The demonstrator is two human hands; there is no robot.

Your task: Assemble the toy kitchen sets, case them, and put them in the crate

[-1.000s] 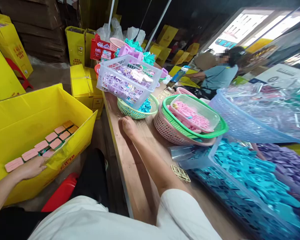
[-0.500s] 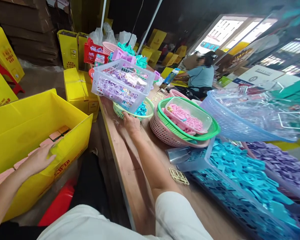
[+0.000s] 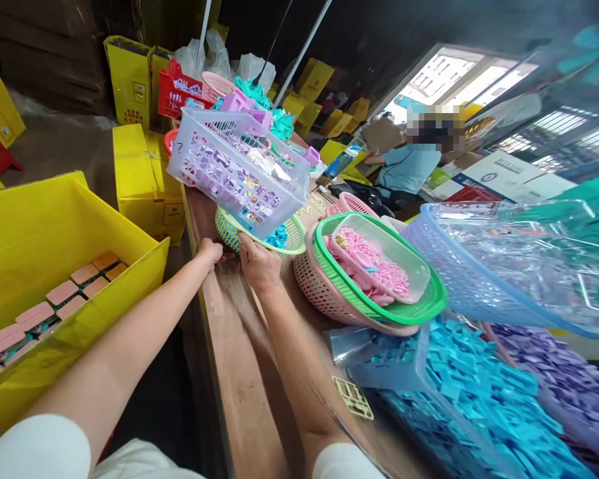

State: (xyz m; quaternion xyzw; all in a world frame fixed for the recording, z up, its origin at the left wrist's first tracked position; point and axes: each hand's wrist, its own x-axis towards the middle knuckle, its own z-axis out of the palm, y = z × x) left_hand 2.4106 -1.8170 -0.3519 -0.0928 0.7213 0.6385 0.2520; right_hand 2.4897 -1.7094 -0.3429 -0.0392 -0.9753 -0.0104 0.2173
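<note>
The yellow basket (image 3: 225, 228) sits by the left edge of the table (image 3: 239, 372), under a crate (image 3: 259, 205). The right hand (image 3: 262, 266) grips its rim; the left hand (image 3: 210, 254), cannot tell. Likely stiff, top-heavy; grip opposite sides.

Behind the left grip (image 3: 210, 254), a bare forearm (image 3: 144, 322) leads to a plain white short sleeve (image 3: 37, 446). Behind the right grip (image 3: 262, 267), the other forearm (image 3: 297, 346) meets a matching white sleeve (image 3: 347, 464), a thin dark cord (image 3: 341, 424) alongside. Creased white shirt cloth (image 3: 142, 464) shows between, farther back from both.
</note>
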